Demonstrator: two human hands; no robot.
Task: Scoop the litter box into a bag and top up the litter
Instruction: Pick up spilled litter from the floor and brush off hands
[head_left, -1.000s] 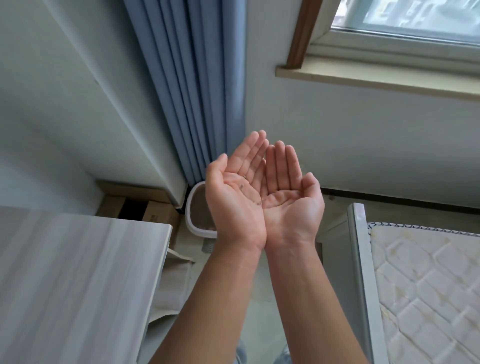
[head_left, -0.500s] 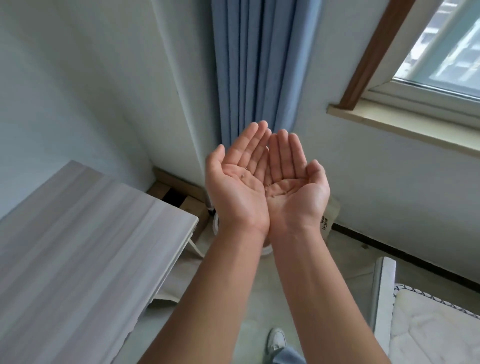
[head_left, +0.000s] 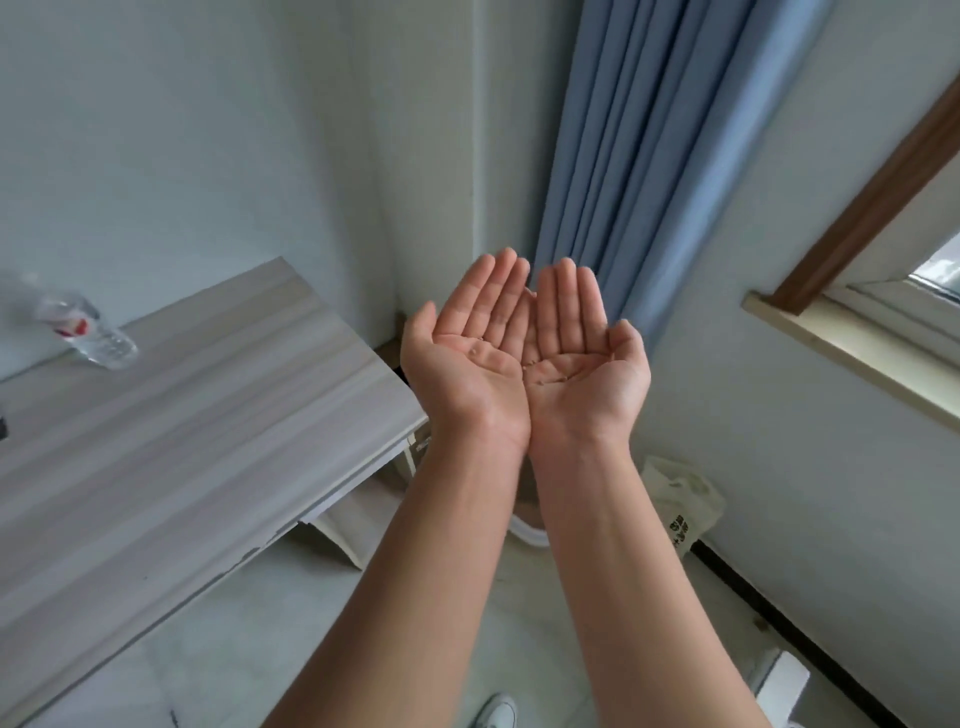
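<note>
I hold both hands out in front of me, palms up and side by side, their inner edges touching. My left hand (head_left: 470, 358) and my right hand (head_left: 582, 358) are flat, fingers extended, with only a few tiny dark specks on the palms. On the floor behind my forearms, a curved bit of the white litter box rim (head_left: 527, 531) shows; the rest of the box is hidden by my arms. A pale plastic bag with dark print (head_left: 683, 506) slumps against the wall to the right of it.
A pale wood-grain desk (head_left: 171, 441) fills the left, with a plastic water bottle (head_left: 85, 332) lying on it. Blue curtains (head_left: 639, 171) hang in the corner; a window sill (head_left: 852, 358) is at right. Cardboard (head_left: 353, 525) lies under the desk. My white shoe (head_left: 498, 712) is below.
My view has swung to the left: the desk and bottle have come into sight, the mattress has left the frame and the litter box is now behind my arms. My hands stay cupped together.
</note>
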